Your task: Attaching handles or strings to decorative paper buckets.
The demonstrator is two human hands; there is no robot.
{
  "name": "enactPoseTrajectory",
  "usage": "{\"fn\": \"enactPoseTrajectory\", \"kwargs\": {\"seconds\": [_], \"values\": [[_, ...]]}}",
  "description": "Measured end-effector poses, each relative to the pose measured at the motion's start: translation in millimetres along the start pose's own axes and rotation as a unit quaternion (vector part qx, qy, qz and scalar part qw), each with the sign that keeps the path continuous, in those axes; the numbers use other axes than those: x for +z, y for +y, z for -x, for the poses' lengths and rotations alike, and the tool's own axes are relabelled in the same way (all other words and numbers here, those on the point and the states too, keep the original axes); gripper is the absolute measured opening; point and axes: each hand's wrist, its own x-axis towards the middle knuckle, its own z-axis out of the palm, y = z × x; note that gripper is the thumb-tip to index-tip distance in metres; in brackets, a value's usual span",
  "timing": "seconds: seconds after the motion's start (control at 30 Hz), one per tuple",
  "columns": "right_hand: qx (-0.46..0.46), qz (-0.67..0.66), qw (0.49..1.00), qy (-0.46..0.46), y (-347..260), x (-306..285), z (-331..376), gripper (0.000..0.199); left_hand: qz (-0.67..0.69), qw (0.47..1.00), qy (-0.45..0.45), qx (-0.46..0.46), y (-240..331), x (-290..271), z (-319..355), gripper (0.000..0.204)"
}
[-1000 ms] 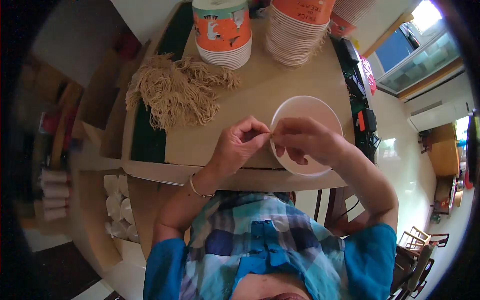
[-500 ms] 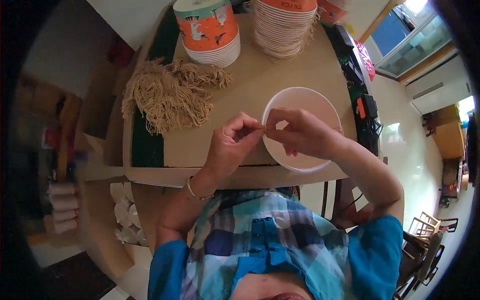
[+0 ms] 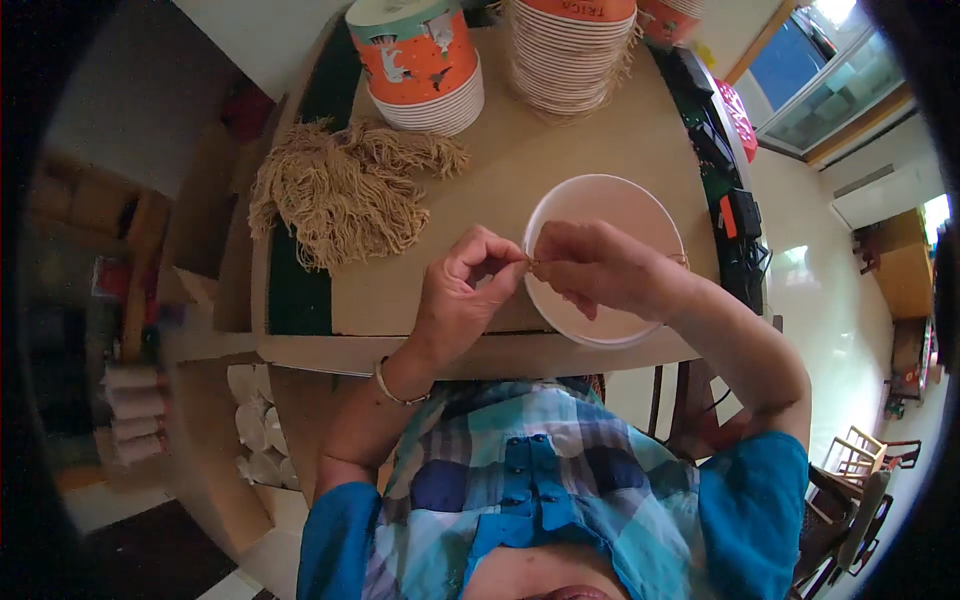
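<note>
A white paper bucket [image 3: 615, 200] stands at the table's front edge, its open top facing up. At its left rim my left hand [image 3: 455, 300] pinches with thumb and forefinger. My right hand [image 3: 605, 265] reaches over the opening and pinches at the same spot, its fingertips meeting the left ones. A small bit of tan cord [image 3: 531, 262] shows between them; most of it is hidden by the fingers. More tan cord [image 3: 682, 261] shows at the bucket's right rim. Left of the hands lies a loose bundle of tan cords [image 3: 340, 195].
Nested orange-and-white buckets [image 3: 415, 70] stand at the back left. A taller stack of buckets [image 3: 565, 65], with cords hanging on it, is at the back middle. Black devices and cables [image 3: 738, 215] line the table's right edge. White rolled items [image 3: 258, 425] sit below the table at left.
The whole view has shifted slightly. Both hands keep their pinch at the left rim, and the right hand's lower fingers have shifted a little.
</note>
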Motion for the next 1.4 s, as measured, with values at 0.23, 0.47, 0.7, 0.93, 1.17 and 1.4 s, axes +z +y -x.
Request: {"fn": "enactPoseTrajectory", "kwargs": {"seconds": [0.23, 0.47, 0.7, 0.93, 1.17, 1.4], "values": [[-0.043, -0.017, 0.998, 0.036, 2.9, 5.4, 1.0, 0.011, 0.124, 0.991, 0.0, -0.054, -3.6, 2.1, 4.8, 0.011], [-0.055, 0.009, 0.997, 0.055, 2.7, 3.9, 2.7, 0.017, 0.094, 0.996, 0.007, 0.003, -15.8, 0.2, 11.9, 0.016], [-0.043, -0.006, 0.998, 0.042, 3.3, 5.1, 0.1, 0.01, 0.024, 0.998, 0.025, 0.058, -15.9, 1.6, 10.2, 0.014], [-0.042, -0.019, 0.998, 0.039, 5.1, 6.8, 0.4, 0.011, -0.048, 0.991, 0.033, 0.117, -18.2, 2.9, 6.4, 0.012], [-0.049, 0.014, 0.997, 0.057, 6.0, 4.8, 0.5, 0.01, -0.111, 0.986, 0.05, 0.118, -25.3, 3.7, 9.7, 0.013], [-0.054, 0.018, 0.996, 0.069, 3.9, 5.7, 2.6, 0.011, -0.09, 0.988, 0.088, 0.094, -23.1, 13.9, 13.4, 0.013]]}}
